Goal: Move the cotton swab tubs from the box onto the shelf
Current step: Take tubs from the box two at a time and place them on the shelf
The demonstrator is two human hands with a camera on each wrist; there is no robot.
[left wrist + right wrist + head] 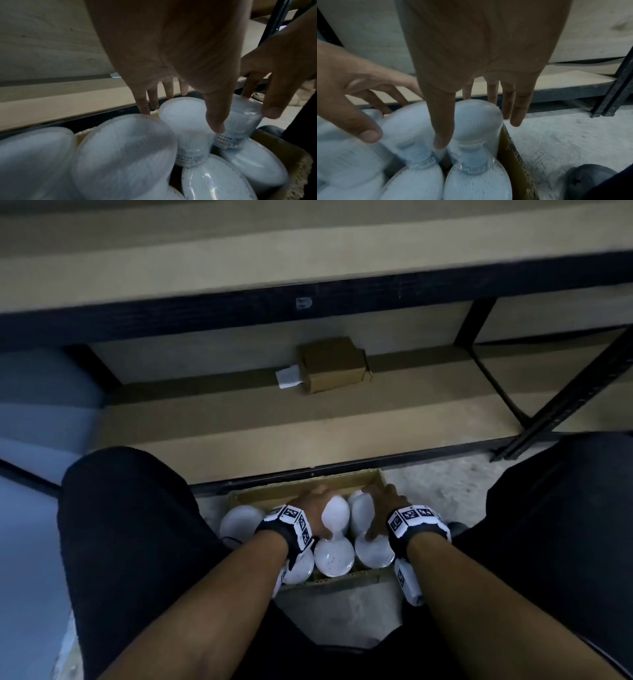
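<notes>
Several clear cotton swab tubs stand packed in an open cardboard box on the floor between my knees. My left hand reaches down over one tub, thumb on its near side and fingers behind it. My right hand holds the neighbouring tub the same way, its thumb wedged between the two tubs. Both held tubs lean, resting on tubs below. The low wooden shelf lies just beyond the box.
A small brown carton with a white tag sits at the back of the low shelf. Dark metal shelf uprights stand at the right. My knees flank the box closely. A higher shelf board overhangs above.
</notes>
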